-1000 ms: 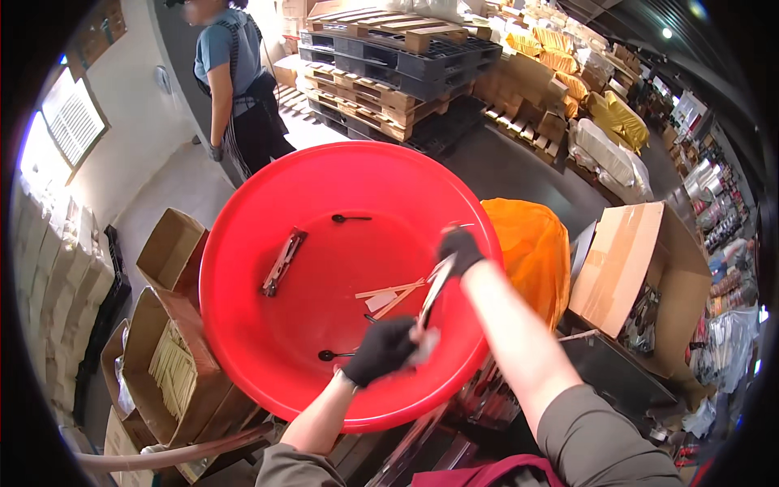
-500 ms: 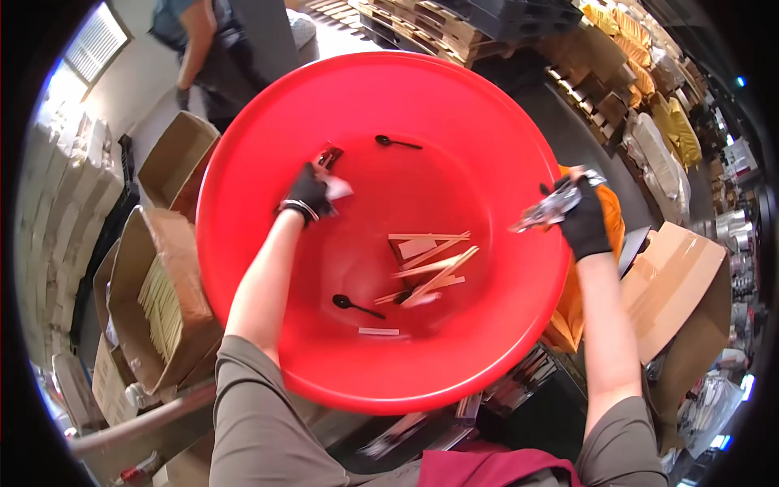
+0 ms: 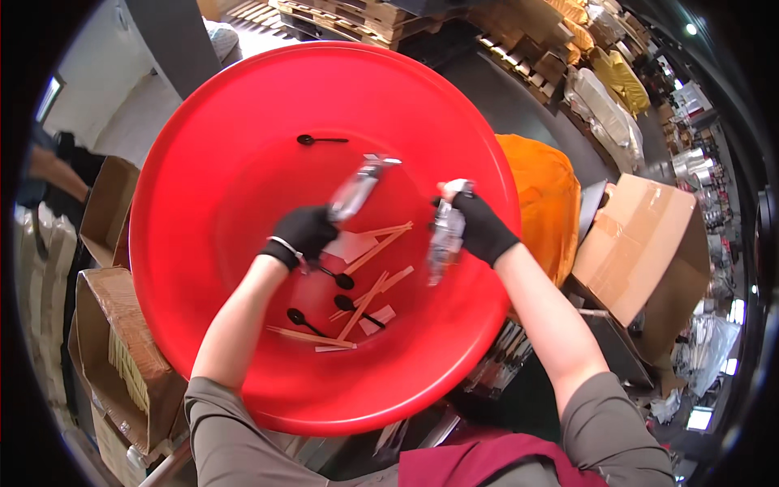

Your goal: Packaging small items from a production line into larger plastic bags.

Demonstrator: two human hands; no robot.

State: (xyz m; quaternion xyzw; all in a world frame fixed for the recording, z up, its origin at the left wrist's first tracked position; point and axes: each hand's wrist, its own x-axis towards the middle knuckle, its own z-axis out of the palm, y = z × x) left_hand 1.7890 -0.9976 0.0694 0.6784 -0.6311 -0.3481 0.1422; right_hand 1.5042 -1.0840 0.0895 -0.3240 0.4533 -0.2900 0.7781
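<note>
A big red round tub (image 3: 243,146) fills the middle of the view. Both my hands wear black gloves and hover over its floor. My left hand (image 3: 304,231) grips a clear plastic cutlery packet (image 3: 357,188) that points up and right. My right hand (image 3: 479,223) grips a second clear packet (image 3: 444,239) that hangs downward. Beneath them lie several wooden chopstick sleeves (image 3: 369,284), loose black plastic spoons (image 3: 350,303) and small white paper pieces (image 3: 377,318). Another black spoon (image 3: 318,140) lies apart near the tub's far side.
An orange bag (image 3: 548,203) sits right of the tub, beside an open cardboard box (image 3: 641,252). More open cartons (image 3: 114,341) stand at the left. Wooden pallets (image 3: 365,16) are stacked beyond. Another person's arm (image 3: 57,170) shows at the far left edge.
My left hand lifted a clear packet from the tub's left side and came to the centre. My right hand moved in from the right rim with its packet. The view tilted closer.
</note>
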